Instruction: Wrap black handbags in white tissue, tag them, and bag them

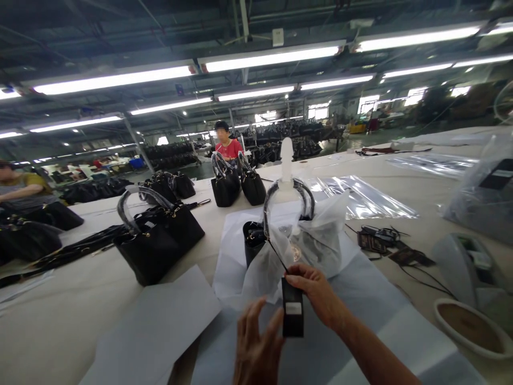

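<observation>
So, pinching the top end of a black tag (293, 323) in the right grip (318, 291), closed on it with a pale label (293, 308) in plain sight. Not visibly holding anything in the left grip (258, 347): open, with fingers spread just beside the tag's left edge, too blurry to tell if touching. Note a thin dark cord (276, 254) running up and left from the right grip, apparently to the handle base of a black handbag (252, 246). Found just beyond the grips, that one, upright on pale sheets (228, 251) and half draped in thin white wrap (262, 280). Looks like the tag-handling step. Probably calls next for keeping the cord slack and steadying the tag's lower end from the left, no yanking. Farther left of the grips, another handbag (168, 251) on the tabletop (80, 315); off right, loose corded tags (372, 241).
</observation>
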Demonstrator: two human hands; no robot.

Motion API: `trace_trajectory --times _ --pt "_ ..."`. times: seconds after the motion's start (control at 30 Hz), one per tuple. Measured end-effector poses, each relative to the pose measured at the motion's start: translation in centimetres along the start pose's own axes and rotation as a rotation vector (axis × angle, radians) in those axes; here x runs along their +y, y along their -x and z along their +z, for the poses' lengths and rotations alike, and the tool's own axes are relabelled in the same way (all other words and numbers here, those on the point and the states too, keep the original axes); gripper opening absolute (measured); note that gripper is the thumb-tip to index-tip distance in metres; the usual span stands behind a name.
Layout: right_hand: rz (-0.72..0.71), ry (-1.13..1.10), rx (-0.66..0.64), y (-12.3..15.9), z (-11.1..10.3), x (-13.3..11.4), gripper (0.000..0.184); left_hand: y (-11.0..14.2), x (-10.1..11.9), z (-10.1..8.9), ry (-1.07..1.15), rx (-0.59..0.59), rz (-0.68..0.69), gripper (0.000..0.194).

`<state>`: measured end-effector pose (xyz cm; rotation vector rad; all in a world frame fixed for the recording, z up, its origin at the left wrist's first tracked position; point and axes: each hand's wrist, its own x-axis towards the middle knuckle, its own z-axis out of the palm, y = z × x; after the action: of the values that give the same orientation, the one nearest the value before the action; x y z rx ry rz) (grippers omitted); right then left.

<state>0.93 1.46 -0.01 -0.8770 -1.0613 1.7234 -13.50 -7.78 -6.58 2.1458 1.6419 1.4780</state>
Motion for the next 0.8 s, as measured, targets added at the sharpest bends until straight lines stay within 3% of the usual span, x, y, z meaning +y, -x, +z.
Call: trace_trajectory --times 0.1,0.2,0.27,0.3,0.43,0.5,0.6,0.7,0.77,0.8 --pt "0.014 -0.062 0.035 -0.1 -1.0 -0.9 0.027 -3.3 -1.8 0.5 -0.575 0.091 0.379 0.036" --pt "0.033 -0.069 0.033 0.1 -1.2 -1.5 0.028 -6.1 -3.3 0.9 -0.698 0.117 0.49 0.027" --pt "0.048 -0.016 0.006 0.3 -1.3 -1.8 0.029 -7.5 -3.7 0.5 -0.569 0.088 0.401 0.019" --pt "0.048 0.014 -0.008 0.3 -1.4 -1.7 0.029 -8.2 -3.8 0.1 -0.46 0.078 0.288 0.017" --pt "-0.086 0.235 0.007 -0.8 -2.3 -0.3 0.02 -11.0 -4.3 -3.1 -0.004 0.186 -0.426 0.015" --pt "-0.208 0.448 0.083 -2.1 -2.7 1.0 0.013 -12.3 -5.0 -4.4 0.069 0.227 -0.61 0.018" --pt "-0.287 0.641 0.185 -3.7 -2.8 3.2 0.01 -13.8 -5.9 -5.4 0.043 0.246 -0.675 0.023" --pt "-0.27 0.673 0.218 -4.1 -3.3 5.3 0.021 -15.4 -4.8 -6.0 -0.05 0.37 -0.665 0.033" --pt "-0.262 0.711 0.234 -3.7 -4.1 6.7 0.022 -17.4 -2.4 -6.3 -0.123 0.433 -0.445 0.053" --pt "-0.258 0.734 0.236 -3.4 -4.5 7.5 0.02 -18.7 -0.8 -6.2 -0.151 0.416 -0.249 0.062"
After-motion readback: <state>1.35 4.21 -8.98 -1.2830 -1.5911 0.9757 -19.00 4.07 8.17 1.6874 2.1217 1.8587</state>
